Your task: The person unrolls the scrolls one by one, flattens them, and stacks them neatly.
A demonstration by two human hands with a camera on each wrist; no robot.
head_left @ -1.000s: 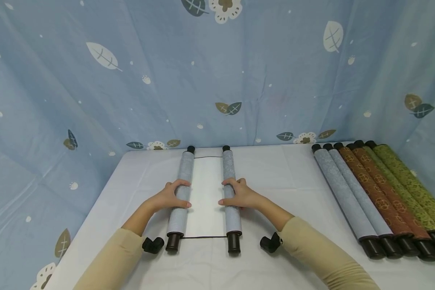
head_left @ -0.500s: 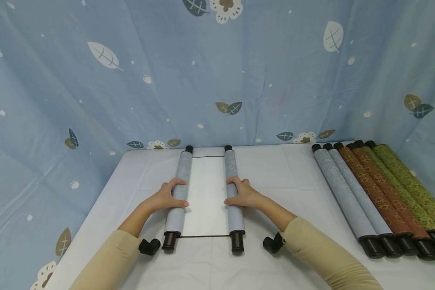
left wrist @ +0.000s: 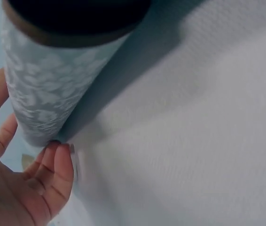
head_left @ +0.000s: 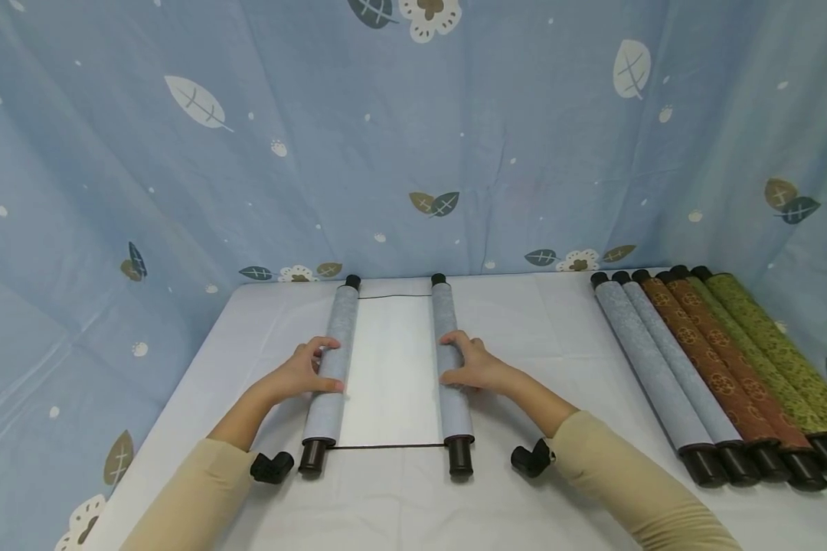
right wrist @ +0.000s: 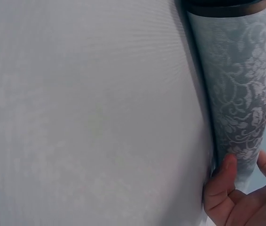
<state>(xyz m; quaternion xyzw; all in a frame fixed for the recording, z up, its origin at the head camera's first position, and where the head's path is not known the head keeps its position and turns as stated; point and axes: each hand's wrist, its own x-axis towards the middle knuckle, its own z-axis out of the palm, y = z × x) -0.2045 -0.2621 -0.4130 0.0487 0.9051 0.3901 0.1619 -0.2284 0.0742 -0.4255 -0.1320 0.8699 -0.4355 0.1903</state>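
Two hands on one half-opened scroll [head_left: 393, 344], flat at the middle of the white table [head_left: 524, 329]. At nine o'clock of the bare sheet [head_left: 393, 398], clasped the left roll [head_left: 327, 398] at mid-length: left hand [head_left: 299, 376], fingers curled over the top, thumb underneath on the near side. At three o'clock of the sheet, clasped the right roll [head_left: 458, 402] likewise: right hand [head_left: 478, 369], fingers wrapped round it. Between the near black ends, drawn straight, a thin dark cord [head_left: 386, 446]. Far over at three o'clock on the table, side by side and untouched, six closed scrolls [head_left: 703, 367].

Judged the step in hand: spreading the rolls apart to bare the sheet. Called for next, probably: equal outward pull on both sides, rolls kept parallel, sheet kept flat.
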